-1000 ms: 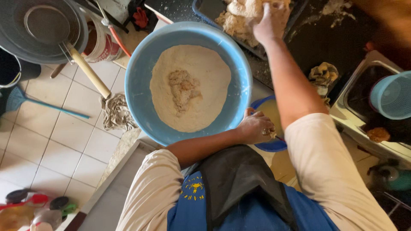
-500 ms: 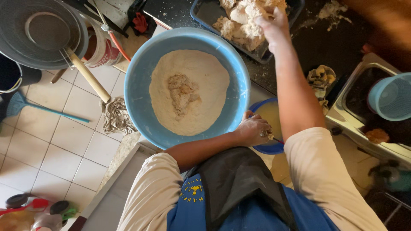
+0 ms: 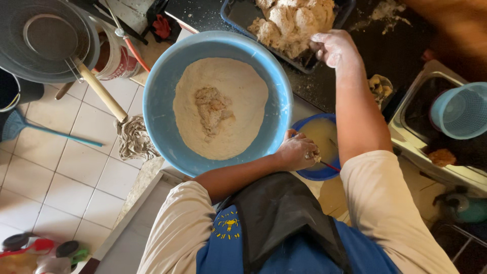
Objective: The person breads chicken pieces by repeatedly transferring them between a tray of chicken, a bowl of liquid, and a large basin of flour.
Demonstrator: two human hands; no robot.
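A big blue bowl [image 3: 162, 101] holds a round bed of flour [image 3: 220, 109] with a crumbly lump in its middle. My left hand [image 3: 298, 152] grips the bowl's near right rim, thumb inside. My right hand [image 3: 332, 48], dusted with flour, reaches forward to the near edge of a dark tray [image 3: 238, 18] heaped with pale dough [image 3: 291, 20]. Its fingers are curled against the dough and the tray's rim; what they hold is hidden. A small blue bowl [image 3: 304, 175] of yellowish liquid sits just under my left hand.
A steel sink [image 3: 406, 132] with a light blue basket [image 3: 459, 109] is at the right. At the left are a mop [image 3: 134, 137] with a wooden handle, a grey basin with a sieve [image 3: 48, 38], a white bucket [image 3: 114, 58] and a tiled floor.
My right hand has drawn back from the top of the dough heap to the tray's near edge. My left hand stays on the big bowl's rim.
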